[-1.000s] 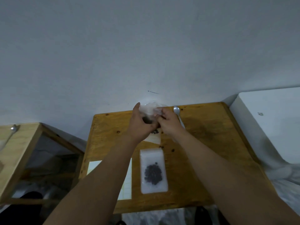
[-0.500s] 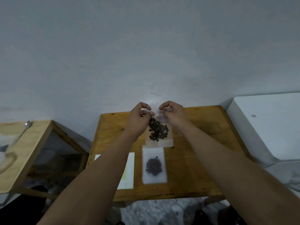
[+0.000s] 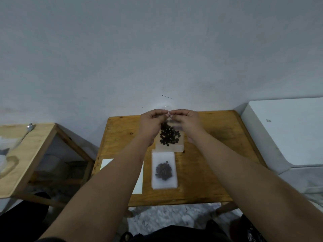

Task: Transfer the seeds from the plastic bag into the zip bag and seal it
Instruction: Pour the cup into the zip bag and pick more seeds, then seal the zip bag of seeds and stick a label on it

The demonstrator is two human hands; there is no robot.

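Note:
A clear zip bag (image 3: 170, 147) holding dark seeds (image 3: 169, 136) hangs upright over the far middle of the wooden table (image 3: 218, 154). My left hand (image 3: 151, 127) and my right hand (image 3: 187, 125) pinch its top edge, fingertips almost meeting at the centre. Below it a second flat bag (image 3: 164, 172) with a smaller pile of dark seeds (image 3: 164, 170) lies on the table. The very top of the held bag is blurred behind my fingers.
A white paper sheet (image 3: 106, 164) lies on the table's left part, partly under my left forearm. A second wooden table (image 3: 33, 151) at the left carries a spoon (image 3: 28, 129) and clear plastic. A white appliance (image 3: 286, 133) stands at the right.
A second ago both hands bunched the bag near the table's far edge. Now the bag hangs flat, and my fingertips have come together along its top edge.

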